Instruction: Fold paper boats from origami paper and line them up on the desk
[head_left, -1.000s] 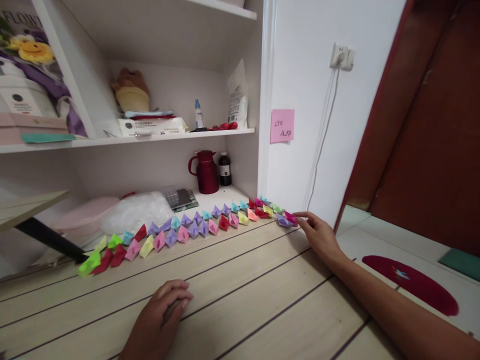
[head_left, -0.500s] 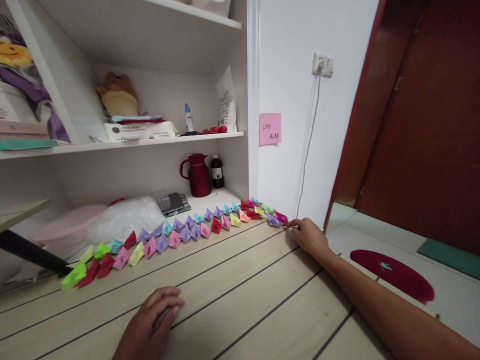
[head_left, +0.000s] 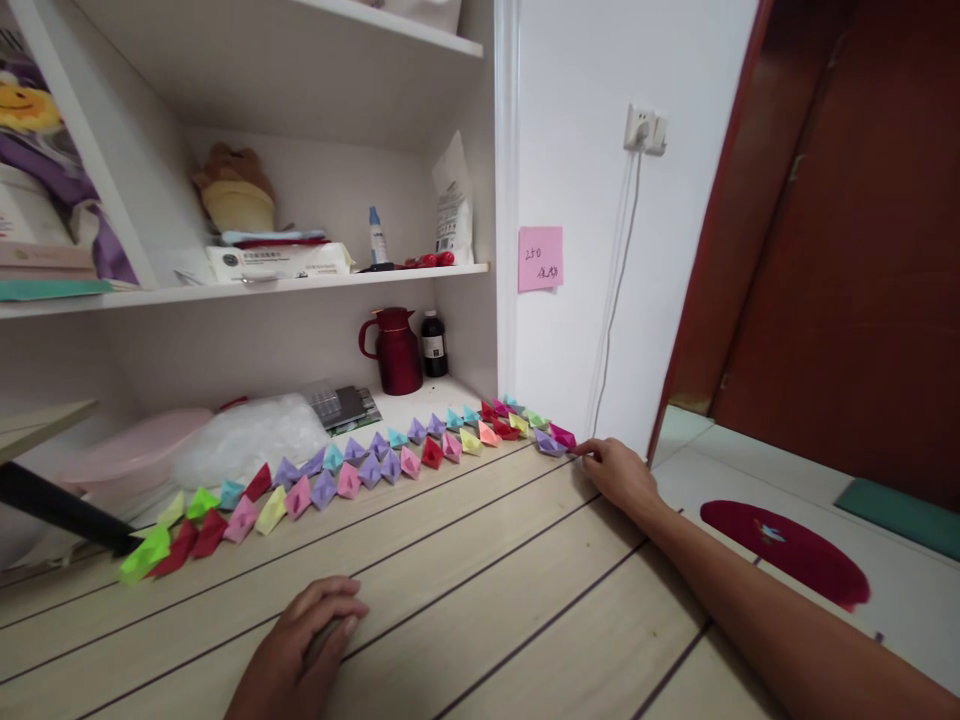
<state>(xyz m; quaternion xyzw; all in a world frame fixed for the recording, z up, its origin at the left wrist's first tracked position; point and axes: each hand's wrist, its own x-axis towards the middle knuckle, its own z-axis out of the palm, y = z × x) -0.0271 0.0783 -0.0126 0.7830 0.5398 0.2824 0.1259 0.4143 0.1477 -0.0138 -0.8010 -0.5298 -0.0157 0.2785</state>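
Folded paper boats stand in two long rows along the back of the wooden table (head_left: 480,560), running from a lime-green boat (head_left: 146,553) at the left to a magenta boat (head_left: 562,435) at the right end. Beside the magenta one sits a lilac boat (head_left: 550,443). My right hand (head_left: 616,478) reaches to this end, its index fingertip at the magenta boat's edge; the other fingers are bent and nothing is gripped. My left hand (head_left: 304,640) rests on the near part of the table, loosely curved, thumb apart from the fingers, holding nothing.
Behind the boats is a white shelf unit with a dark red jug (head_left: 398,352), a dark bottle (head_left: 433,343) and a clear plastic bag (head_left: 255,440). A pink note (head_left: 540,258) hangs on the wall. A black bar (head_left: 64,510) crosses the left side.
The view has shifted very slightly. Both hands and the boats stay in nearly the same places.
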